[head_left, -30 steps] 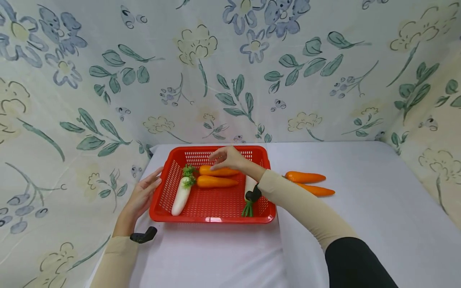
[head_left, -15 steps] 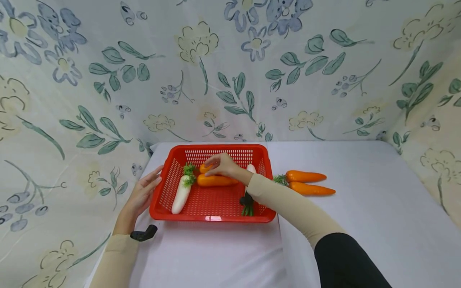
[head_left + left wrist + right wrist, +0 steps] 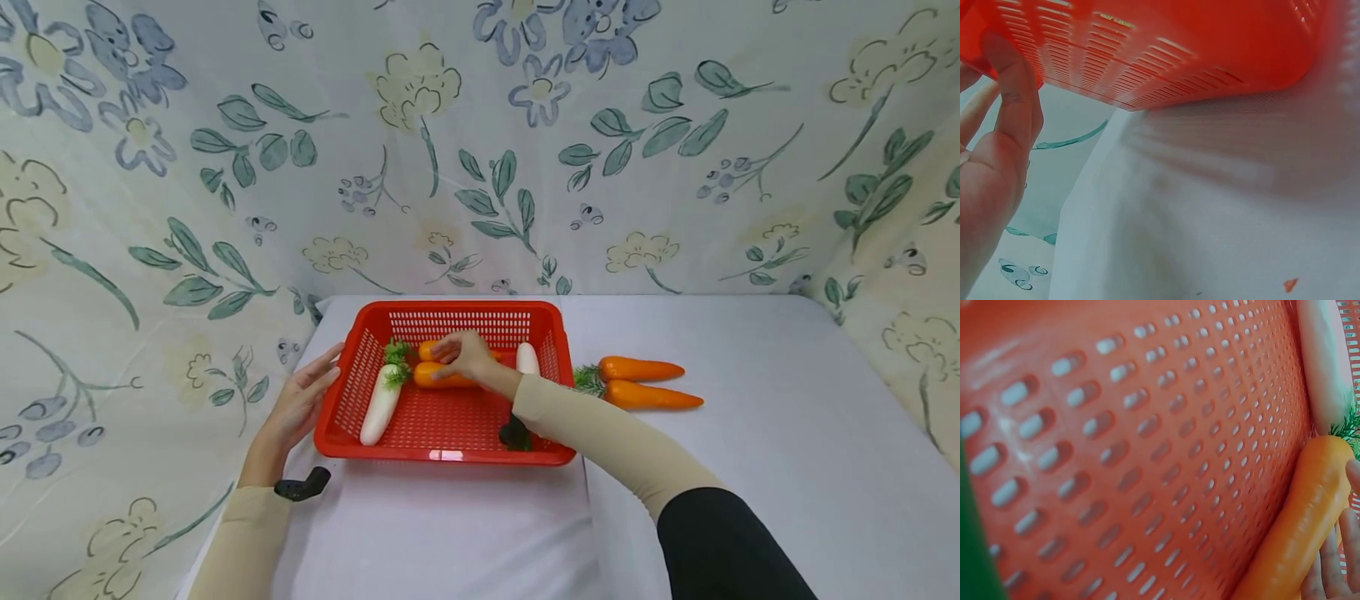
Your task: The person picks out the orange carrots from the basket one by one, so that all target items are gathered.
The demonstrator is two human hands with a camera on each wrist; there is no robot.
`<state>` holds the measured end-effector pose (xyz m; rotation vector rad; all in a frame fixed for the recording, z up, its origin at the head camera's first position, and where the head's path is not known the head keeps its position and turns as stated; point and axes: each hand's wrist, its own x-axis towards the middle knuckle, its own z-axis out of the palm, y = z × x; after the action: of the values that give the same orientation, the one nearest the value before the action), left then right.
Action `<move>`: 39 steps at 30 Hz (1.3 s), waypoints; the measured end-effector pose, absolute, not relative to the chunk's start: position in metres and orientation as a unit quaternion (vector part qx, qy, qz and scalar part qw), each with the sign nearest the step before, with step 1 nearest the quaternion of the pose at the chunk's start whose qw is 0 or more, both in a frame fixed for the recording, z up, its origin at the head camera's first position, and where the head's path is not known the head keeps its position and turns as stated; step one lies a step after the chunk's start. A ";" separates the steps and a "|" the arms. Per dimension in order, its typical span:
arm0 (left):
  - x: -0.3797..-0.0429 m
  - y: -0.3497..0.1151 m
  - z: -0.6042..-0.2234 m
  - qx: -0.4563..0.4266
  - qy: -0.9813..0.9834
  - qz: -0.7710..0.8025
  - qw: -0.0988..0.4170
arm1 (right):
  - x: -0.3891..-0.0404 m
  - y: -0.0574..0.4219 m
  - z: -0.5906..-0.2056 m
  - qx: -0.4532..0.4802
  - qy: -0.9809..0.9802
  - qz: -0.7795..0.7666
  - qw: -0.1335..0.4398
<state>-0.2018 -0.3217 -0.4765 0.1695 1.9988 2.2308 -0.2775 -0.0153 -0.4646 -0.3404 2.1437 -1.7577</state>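
A red slotted plastic basket (image 3: 450, 456) stands on the white table, with two orange carrots (image 3: 435, 375) side by side inside. My right hand (image 3: 474, 360) is over these carrots, thumb low at the front one and fingers loosely bent toward the rear one. The right wrist view has the fingers behind a carrot (image 3: 1310, 512). My left hand (image 3: 300, 398) rests its fairly straight fingers against the basket's left side; the left wrist view shows them at the outer wall (image 3: 1085, 44). A white radish (image 3: 381, 407) lies along the basket's left, another white radish (image 3: 527, 358) at its right, partly covered by my forearm.
Right of the basket, two more carrots (image 3: 652, 395) with feathery green tops (image 3: 588, 381) lie on the white tablecloth (image 3: 750, 467). A floral curtain (image 3: 480, 167) closes off the back and the left side. Black wrist cameras (image 3: 302, 483) are strapped to both wrists.
My right hand has come lower into the basket, from over the rear carrot toward the front one. The left hand keeps its place at the basket's side.
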 end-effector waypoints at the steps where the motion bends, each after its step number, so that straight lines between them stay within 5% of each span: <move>1: -0.202 -0.322 -0.476 0.057 0.664 0.743 0.071 | -0.278 -0.015 -0.465 -0.118 0.758 -0.617 0.174; 21: -0.202 -0.320 -0.477 0.054 0.659 0.747 0.070 | -0.282 -0.006 -0.469 -0.254 0.852 -0.435 0.140; 39: -0.201 -0.319 -0.475 0.042 0.669 0.739 0.071 | -0.278 -0.008 -0.448 -0.296 0.822 -0.459 0.159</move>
<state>-0.2011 -0.3189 -0.4751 0.1249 2.0109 2.2234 -0.2777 -0.0078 -0.4485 -0.8457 2.3506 -1.3134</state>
